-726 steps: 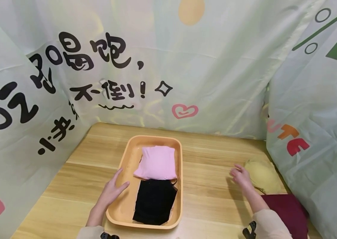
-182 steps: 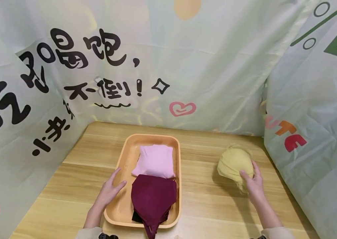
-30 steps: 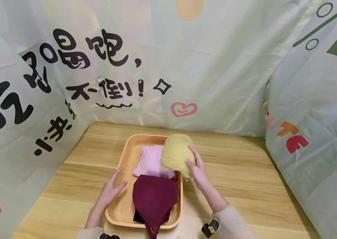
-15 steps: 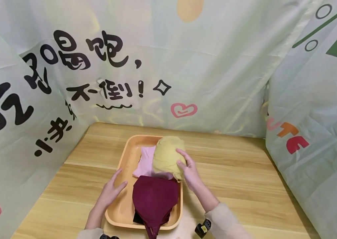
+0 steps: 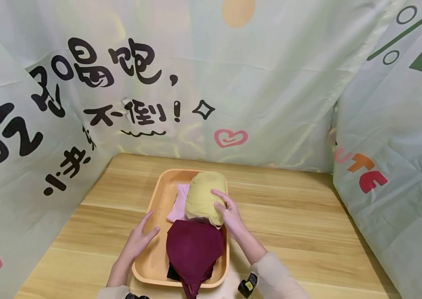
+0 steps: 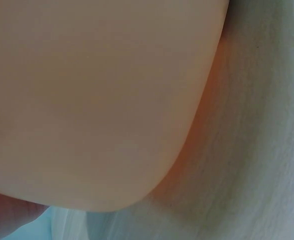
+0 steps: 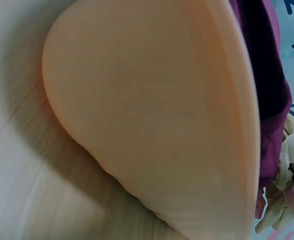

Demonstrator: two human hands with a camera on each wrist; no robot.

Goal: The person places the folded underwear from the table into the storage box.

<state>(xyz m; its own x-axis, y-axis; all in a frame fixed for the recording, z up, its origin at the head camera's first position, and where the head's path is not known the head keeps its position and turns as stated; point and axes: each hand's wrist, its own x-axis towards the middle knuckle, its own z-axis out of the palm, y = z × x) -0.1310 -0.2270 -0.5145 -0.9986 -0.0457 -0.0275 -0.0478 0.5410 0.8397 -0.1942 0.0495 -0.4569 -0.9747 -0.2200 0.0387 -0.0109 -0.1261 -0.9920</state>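
My right hand (image 5: 232, 216) pinches the near right side of a yellow folded bra (image 5: 202, 195), its thumb and a finger against the rounded cup. The bra lies over a pink folded garment (image 5: 180, 203) at the far end of an orange plastic tray (image 5: 154, 255), covering most of it. Nearer me, a maroon folded bra (image 5: 194, 243) covers most of a black folded garment (image 5: 172, 273), its straps trailing over the near rim. My left hand (image 5: 138, 241) rests at the tray's left rim, thumb and fingers spread. Tray walls (image 6: 96, 100) fill much of both wrist views.
The tray stands on a wooden table (image 5: 289, 232). Printed cloth curtains (image 5: 271, 83) enclose its back and both sides. A black wrist device (image 5: 247, 285) sits by the right sleeve (image 5: 278, 276).
Over the last second my right hand has carried the yellow bra leftward and down onto the pink garment. Earlier, the maroon bra went from the table onto the black garment. My left hand stays put.
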